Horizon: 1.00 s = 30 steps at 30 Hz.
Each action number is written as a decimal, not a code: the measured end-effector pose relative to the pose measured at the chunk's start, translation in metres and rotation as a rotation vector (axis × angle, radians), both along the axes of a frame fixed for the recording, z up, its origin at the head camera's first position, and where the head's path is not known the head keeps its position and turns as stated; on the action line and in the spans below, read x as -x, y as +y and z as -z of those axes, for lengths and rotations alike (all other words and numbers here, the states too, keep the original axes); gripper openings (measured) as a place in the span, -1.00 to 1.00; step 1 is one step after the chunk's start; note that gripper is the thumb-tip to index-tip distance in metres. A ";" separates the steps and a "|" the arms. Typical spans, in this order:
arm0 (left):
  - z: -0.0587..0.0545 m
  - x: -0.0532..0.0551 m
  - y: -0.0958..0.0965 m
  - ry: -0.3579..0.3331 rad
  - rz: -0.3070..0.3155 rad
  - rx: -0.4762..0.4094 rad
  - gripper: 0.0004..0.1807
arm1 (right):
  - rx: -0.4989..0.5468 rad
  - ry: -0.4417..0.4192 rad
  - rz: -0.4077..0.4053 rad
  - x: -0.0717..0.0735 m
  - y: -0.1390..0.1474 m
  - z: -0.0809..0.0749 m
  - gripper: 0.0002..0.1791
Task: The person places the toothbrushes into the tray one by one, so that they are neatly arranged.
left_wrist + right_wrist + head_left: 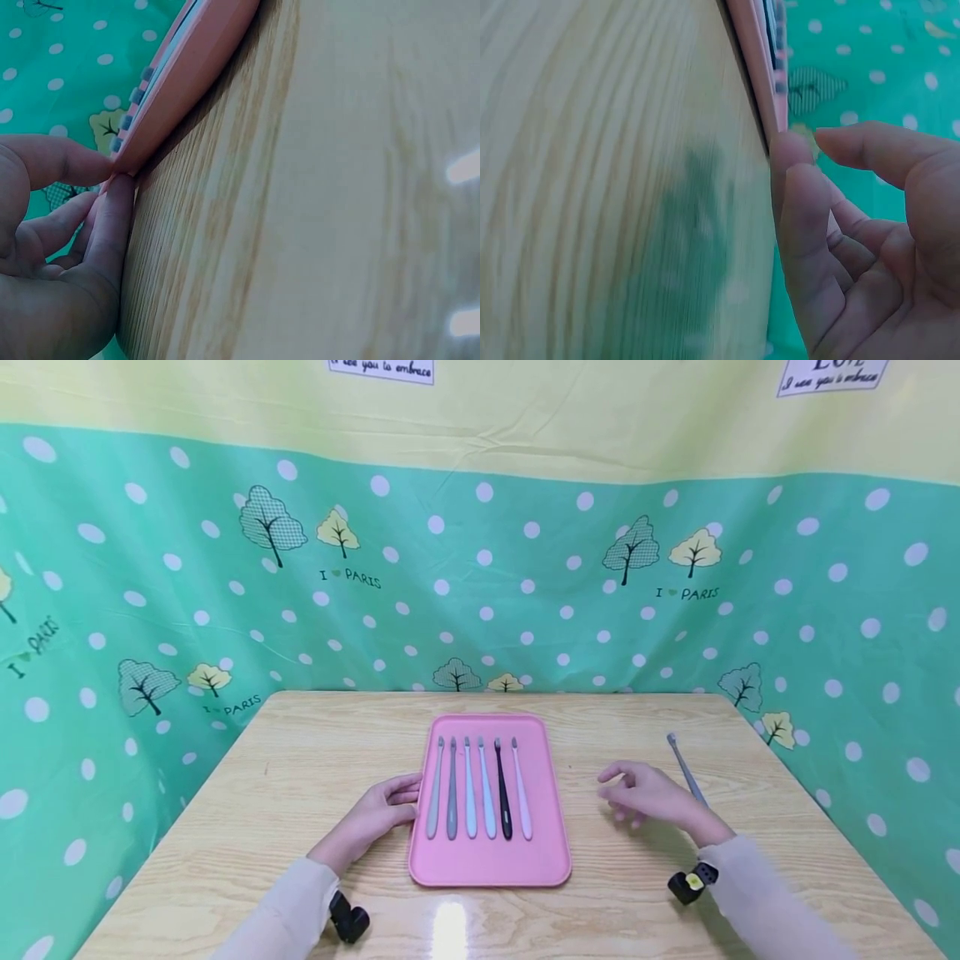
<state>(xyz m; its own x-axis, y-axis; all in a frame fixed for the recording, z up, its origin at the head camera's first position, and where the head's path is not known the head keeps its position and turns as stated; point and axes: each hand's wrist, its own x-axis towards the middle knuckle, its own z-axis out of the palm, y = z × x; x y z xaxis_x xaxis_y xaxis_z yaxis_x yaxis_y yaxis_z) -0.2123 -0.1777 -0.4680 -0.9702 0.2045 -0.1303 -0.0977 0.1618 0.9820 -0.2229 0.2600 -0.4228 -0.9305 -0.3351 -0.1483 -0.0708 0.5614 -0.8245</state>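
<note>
A pink tray [491, 867] lies on the table with several toothbrushes side by side in it, heads pointing away. Among them are a black toothbrush [503, 793], a pink toothbrush [522, 797] and a light blue toothbrush [487, 793]; the others are grey and pale blue. My left hand [375, 817] pinches the tray's left rim between thumb and fingers, as the left wrist view shows at close range. To the right of the tray, my right hand [648, 793] hovers over the table, fingers loosely bent and nothing in them. Beyond that wrist lies a grey-blue toothbrush [684, 768], partly hidden by the forearm.
The wooden table [315, 735] has its far edge against a green and yellow printed curtain [480, 585], which also hangs along both sides. A black wrist camera [349, 918] sits at the left cuff and another wrist camera [686, 885] at the right.
</note>
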 end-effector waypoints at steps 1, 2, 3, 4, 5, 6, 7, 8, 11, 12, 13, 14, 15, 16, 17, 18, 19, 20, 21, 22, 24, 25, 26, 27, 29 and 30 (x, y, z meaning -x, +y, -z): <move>0.000 0.000 0.000 0.002 0.000 0.001 -0.28 | 0.002 0.000 0.009 0.000 0.005 0.000 -0.54; 0.000 0.000 0.000 0.002 -0.001 0.000 -0.28 | 0.005 0.000 0.020 0.000 0.009 0.000 -0.54; 0.000 0.000 0.000 0.001 0.001 0.001 -0.29 | 0.006 -0.002 0.029 0.000 0.014 0.001 -0.53; 0.000 0.000 0.000 -0.001 0.001 0.000 -0.29 | 0.011 -0.006 0.038 0.000 0.018 0.001 -0.53; -0.001 0.000 0.000 0.000 0.003 0.001 -0.29 | 0.014 -0.010 0.044 0.000 0.022 0.001 -0.52; -0.001 -0.001 0.000 -0.002 0.004 -0.001 -0.29 | 0.017 -0.014 0.051 0.000 0.026 0.002 -0.51; -0.001 0.000 0.001 -0.003 0.005 -0.003 -0.29 | 0.017 -0.017 0.061 -0.001 0.030 0.002 -0.51; -0.001 0.000 0.001 -0.003 0.006 -0.006 -0.29 | 0.015 -0.018 0.071 -0.001 0.034 0.002 -0.50; -0.001 0.000 0.001 0.000 0.006 -0.008 -0.29 | 0.000 -0.021 0.102 -0.003 0.044 0.002 -0.49; -0.001 0.000 0.000 0.002 0.006 -0.007 -0.29 | -0.007 -0.021 0.117 -0.003 0.047 0.001 -0.48; -0.001 0.000 0.000 0.004 0.005 -0.005 -0.29 | -0.015 -0.019 0.130 -0.003 0.050 0.001 -0.47; 0.000 0.000 0.000 0.004 0.005 -0.002 -0.29 | -0.023 -0.019 0.144 -0.004 0.053 0.001 -0.47; 0.000 0.000 0.000 0.004 0.004 -0.001 -0.29 | -0.030 -0.015 0.153 -0.004 0.057 0.001 -0.46; 0.000 0.000 0.000 0.004 0.004 -0.001 -0.29 | -0.037 -0.015 0.164 -0.004 0.060 0.001 -0.46; 0.000 0.001 0.000 0.004 0.003 0.002 -0.28 | -0.046 -0.013 0.177 -0.004 0.063 0.001 -0.46; 0.000 0.001 0.000 0.003 0.004 0.002 -0.28 | -0.054 -0.013 0.185 -0.004 0.066 0.002 -0.46; 0.000 0.001 0.000 0.003 0.003 0.002 -0.28 | -0.061 -0.013 0.189 -0.005 0.069 0.002 -0.46; 0.000 0.001 0.000 0.003 0.004 0.004 -0.28 | -0.066 -0.014 0.193 -0.005 0.072 0.003 -0.46; 0.000 0.001 0.001 0.003 0.004 0.004 -0.28 | -0.069 -0.016 0.196 -0.006 0.074 0.004 -0.46; 0.000 0.000 0.001 0.004 0.004 0.004 -0.28 | -0.067 -0.022 0.200 -0.006 0.076 0.004 -0.46; -0.001 0.000 0.001 0.002 0.004 -0.001 -0.29 | -0.060 -0.030 0.198 -0.007 0.081 0.005 -0.45; -0.001 0.000 0.001 0.004 0.003 0.001 -0.29 | -0.057 -0.032 0.201 -0.008 0.083 0.005 -0.44; -0.001 0.000 0.001 0.005 0.003 0.001 -0.29 | -0.057 -0.031 0.207 -0.008 0.085 0.005 -0.43; -0.001 -0.001 0.001 0.004 0.000 0.000 -0.29 | -0.056 -0.031 0.214 -0.008 0.087 0.005 -0.43; -0.001 -0.001 0.001 0.005 -0.005 0.004 -0.29 | -0.059 -0.029 0.231 -0.008 0.091 0.005 -0.42; -0.002 -0.001 0.001 0.008 -0.009 0.009 -0.28 | -0.066 -0.026 0.239 -0.007 0.093 0.005 -0.42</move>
<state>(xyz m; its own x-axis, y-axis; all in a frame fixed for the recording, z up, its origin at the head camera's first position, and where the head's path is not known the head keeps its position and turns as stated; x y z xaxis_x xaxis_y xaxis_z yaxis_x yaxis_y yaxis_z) -0.2109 -0.1764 -0.4665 -0.9730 0.1942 -0.1248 -0.0919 0.1700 0.9812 -0.2155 0.3528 -0.4281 -0.9777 -0.0946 -0.1874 0.0912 0.6127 -0.7850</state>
